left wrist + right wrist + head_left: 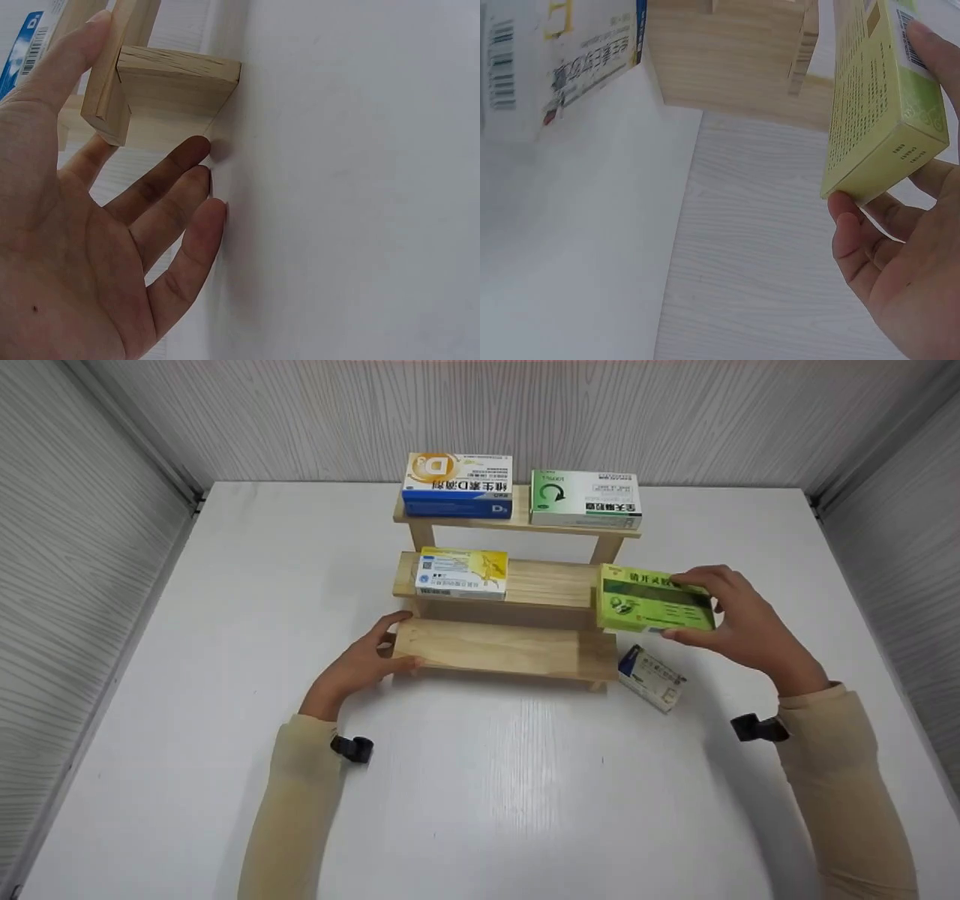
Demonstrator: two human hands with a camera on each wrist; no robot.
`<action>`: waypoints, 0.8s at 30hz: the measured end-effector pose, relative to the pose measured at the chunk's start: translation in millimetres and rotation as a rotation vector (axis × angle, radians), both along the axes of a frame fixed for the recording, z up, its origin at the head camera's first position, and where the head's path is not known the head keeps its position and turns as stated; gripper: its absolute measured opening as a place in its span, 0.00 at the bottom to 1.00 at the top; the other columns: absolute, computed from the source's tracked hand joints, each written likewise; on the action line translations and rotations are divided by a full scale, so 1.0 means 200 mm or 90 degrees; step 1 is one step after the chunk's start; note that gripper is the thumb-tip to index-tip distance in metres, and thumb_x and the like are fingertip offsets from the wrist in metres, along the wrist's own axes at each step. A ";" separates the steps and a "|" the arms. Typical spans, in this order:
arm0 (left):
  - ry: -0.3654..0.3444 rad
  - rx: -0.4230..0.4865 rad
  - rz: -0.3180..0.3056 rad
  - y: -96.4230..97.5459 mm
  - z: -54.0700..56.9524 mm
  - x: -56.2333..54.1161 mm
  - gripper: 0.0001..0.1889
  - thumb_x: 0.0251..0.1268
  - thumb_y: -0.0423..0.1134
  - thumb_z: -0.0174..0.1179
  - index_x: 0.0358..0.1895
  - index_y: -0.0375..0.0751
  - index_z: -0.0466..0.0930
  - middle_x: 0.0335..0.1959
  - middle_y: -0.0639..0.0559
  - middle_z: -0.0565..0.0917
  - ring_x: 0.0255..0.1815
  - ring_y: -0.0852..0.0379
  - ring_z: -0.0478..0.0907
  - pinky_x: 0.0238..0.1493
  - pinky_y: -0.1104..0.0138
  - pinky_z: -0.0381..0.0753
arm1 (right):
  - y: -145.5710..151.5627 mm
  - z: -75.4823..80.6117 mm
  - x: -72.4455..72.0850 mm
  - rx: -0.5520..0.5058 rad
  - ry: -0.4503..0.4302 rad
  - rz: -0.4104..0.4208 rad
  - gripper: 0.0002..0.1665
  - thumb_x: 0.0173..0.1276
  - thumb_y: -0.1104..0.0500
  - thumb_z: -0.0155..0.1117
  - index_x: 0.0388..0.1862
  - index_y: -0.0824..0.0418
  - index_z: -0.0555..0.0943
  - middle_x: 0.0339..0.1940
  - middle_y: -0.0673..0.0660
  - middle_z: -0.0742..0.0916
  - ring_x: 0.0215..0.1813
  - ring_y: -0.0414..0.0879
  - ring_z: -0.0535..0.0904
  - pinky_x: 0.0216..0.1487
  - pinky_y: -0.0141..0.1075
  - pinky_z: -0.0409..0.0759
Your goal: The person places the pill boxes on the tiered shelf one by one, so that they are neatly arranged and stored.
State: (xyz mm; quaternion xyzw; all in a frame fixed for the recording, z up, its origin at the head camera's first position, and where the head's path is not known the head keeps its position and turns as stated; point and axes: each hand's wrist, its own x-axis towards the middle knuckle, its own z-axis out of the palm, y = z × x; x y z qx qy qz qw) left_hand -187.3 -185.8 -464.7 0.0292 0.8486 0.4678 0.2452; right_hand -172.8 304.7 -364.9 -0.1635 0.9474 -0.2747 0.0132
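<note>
At the left end of a three-tier wooden shelf (pixel 495 649), my left hand (pixel 361 660) grips the lowest board. Its thumb (pixel 82 49) lies along the board, the index finger reaches past the board's end, and the other fingers spread near the table. My right hand (pixel 750 622) holds a yellow-green medicine box (pixel 656 601) by its right end, thumb on the near side and fingers on the far side. The box's left end overlaps the right end of the middle tier in the head view. Below it, a small white and blue box (pixel 651 679) lies slanted on the table.
On the top tier sit a blue and white D3 box (pixel 459 486) and a green and white box (pixel 585 499). A yellow and white box (pixel 462 573) occupies the left of the middle tier. Pale wood-grain panels (pixel 465 420) enclose the white table (pixel 495 787).
</note>
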 end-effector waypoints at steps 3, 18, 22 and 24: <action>-0.001 -0.001 0.003 0.00 0.00 0.00 0.47 0.50 0.62 0.69 0.73 0.70 0.51 0.68 0.42 0.67 0.67 0.45 0.69 0.61 0.49 0.68 | -0.08 0.01 -0.02 0.010 0.001 -0.002 0.41 0.59 0.45 0.72 0.68 0.56 0.69 0.66 0.61 0.71 0.57 0.54 0.68 0.48 0.50 0.67; -0.004 -0.016 0.002 0.00 0.01 0.00 0.46 0.51 0.62 0.68 0.73 0.71 0.51 0.69 0.42 0.65 0.68 0.44 0.67 0.60 0.48 0.69 | -0.35 -0.02 -0.15 0.063 0.010 0.003 0.45 0.56 0.37 0.71 0.67 0.57 0.70 0.65 0.61 0.71 0.64 0.57 0.67 0.59 0.60 0.69; -0.007 -0.020 0.003 0.00 0.01 0.00 0.46 0.51 0.62 0.68 0.73 0.71 0.51 0.70 0.42 0.65 0.68 0.45 0.67 0.59 0.48 0.70 | -0.40 -0.03 -0.18 0.062 -0.002 -0.003 0.46 0.56 0.35 0.70 0.68 0.56 0.70 0.66 0.61 0.71 0.64 0.57 0.67 0.59 0.59 0.68; -0.007 -0.021 0.002 0.00 0.01 0.00 0.46 0.52 0.62 0.68 0.73 0.71 0.51 0.70 0.42 0.65 0.68 0.44 0.67 0.59 0.48 0.70 | -0.41 -0.04 -0.19 0.061 -0.003 -0.003 0.47 0.56 0.34 0.69 0.68 0.56 0.70 0.66 0.60 0.71 0.64 0.56 0.68 0.59 0.59 0.69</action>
